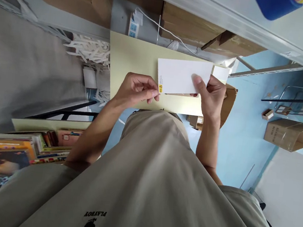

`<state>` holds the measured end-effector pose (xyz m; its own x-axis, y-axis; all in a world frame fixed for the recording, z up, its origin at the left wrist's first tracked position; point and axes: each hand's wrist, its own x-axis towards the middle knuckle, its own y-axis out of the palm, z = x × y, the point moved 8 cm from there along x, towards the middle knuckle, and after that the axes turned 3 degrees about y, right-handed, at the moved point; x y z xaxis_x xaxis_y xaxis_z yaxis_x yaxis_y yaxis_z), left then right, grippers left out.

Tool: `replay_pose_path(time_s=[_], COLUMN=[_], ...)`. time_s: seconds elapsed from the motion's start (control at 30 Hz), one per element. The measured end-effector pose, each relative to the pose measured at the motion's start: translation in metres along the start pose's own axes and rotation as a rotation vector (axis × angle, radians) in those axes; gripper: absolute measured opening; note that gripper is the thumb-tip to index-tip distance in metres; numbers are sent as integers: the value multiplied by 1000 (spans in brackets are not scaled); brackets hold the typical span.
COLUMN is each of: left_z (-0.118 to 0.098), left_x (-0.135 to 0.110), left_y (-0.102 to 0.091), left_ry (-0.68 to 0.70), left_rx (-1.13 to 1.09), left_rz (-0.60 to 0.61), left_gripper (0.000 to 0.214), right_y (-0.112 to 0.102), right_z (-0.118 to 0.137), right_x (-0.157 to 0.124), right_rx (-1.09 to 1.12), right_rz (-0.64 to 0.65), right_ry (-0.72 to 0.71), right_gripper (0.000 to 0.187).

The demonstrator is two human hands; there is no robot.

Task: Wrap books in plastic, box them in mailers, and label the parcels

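Note:
In the head view a flat white rectangular piece [179, 74], like a card or thin pad, is held over the pale yellow tabletop [136, 58]. A small yellow logo and tiny print mark its lower left corner. My right hand [211, 93] grips its right end, thumb on top and fingers beneath. At the logo corner, my left hand [139, 90] has its fingers curled, with thumb and forefinger pinched at the edge. A strip of something brownish shows under the lower edge. Beyond my right hand lies another white piece [220, 73] on the table.
A white shelf [234, 22] crosses above the table's far side, with a blue container [276, 7] on it. Cardboard boxes [190, 24] stand behind. Books [26, 146] are stacked at lower left, near a heap of white strips [90, 49]. An open carton [289, 134] sits at right.

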<state>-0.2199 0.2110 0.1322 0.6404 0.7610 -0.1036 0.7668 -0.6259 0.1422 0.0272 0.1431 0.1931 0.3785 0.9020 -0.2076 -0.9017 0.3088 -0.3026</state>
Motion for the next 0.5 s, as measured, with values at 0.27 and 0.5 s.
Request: replay_pose_path(time_s=[0.27,0.5], left_z=[1,-7], left_x=[-10,-15], left_y=[-40,-58], left_ry=[-6,18], left_rx=[63,103], left_rz=[-1,-32], left_gripper=[48,56], right_y=[36,58], right_z=[25,21], right_x=[-2,0], right_rx=[-16,-20], right_rz=[-25,-28], right_ry=[-10,38], right_gripper=[65,58])
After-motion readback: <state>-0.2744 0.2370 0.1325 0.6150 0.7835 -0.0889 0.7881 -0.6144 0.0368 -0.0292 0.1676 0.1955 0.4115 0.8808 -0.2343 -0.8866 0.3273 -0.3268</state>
